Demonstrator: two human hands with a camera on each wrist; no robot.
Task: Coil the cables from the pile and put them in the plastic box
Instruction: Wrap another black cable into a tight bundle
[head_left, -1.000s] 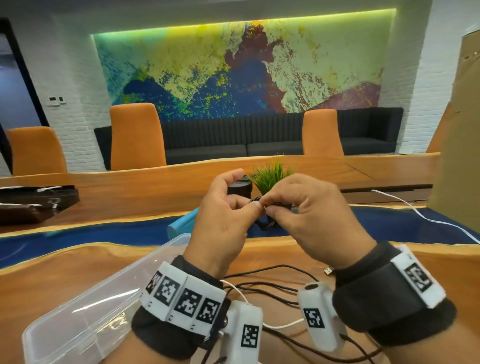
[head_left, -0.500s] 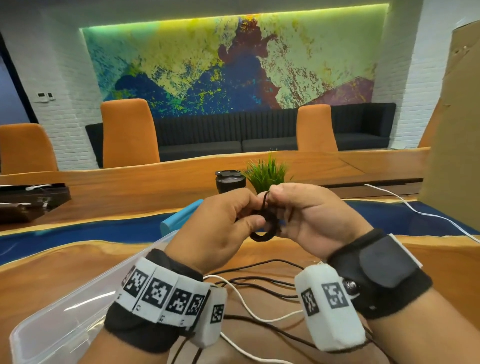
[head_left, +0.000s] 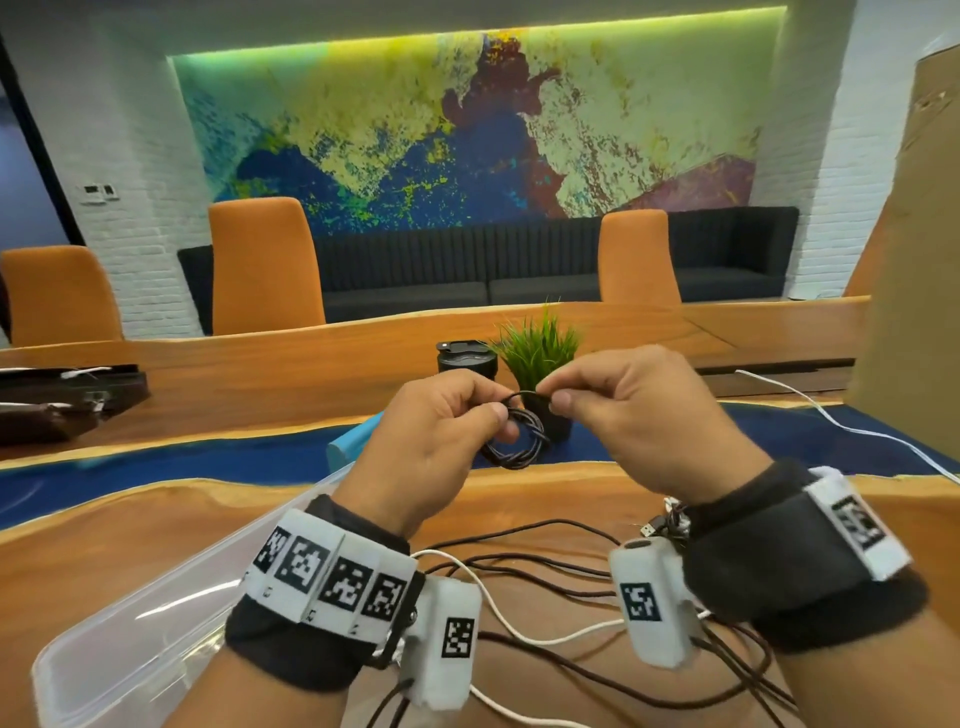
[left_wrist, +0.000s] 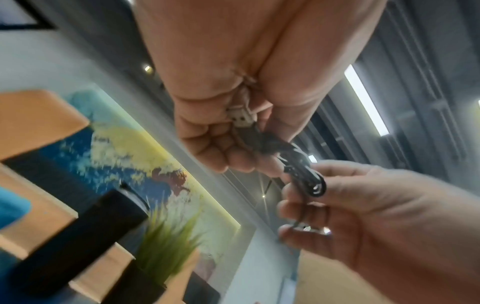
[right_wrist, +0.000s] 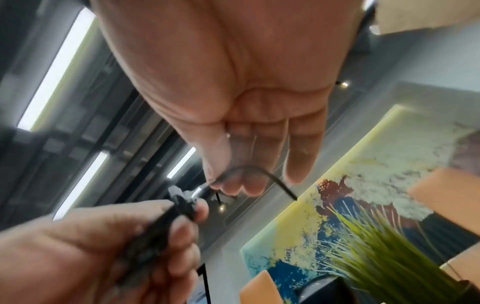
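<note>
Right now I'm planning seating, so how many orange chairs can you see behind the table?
3. One orange chair stands at far left, one left of centre, and one right of centre before the black sofa. More may be hidden behind the cardboard on the right.

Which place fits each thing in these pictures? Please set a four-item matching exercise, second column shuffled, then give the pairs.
Things
1. black coiled cable
2. plastic box
3. potted plant
4. white cable

Places
A. standing on the table beyond the hands
B. lying among the loose pile on the table
C. held up in both hands
D. at the near left on the table

Pairs: 1-C, 2-D, 3-A, 4-B
</note>
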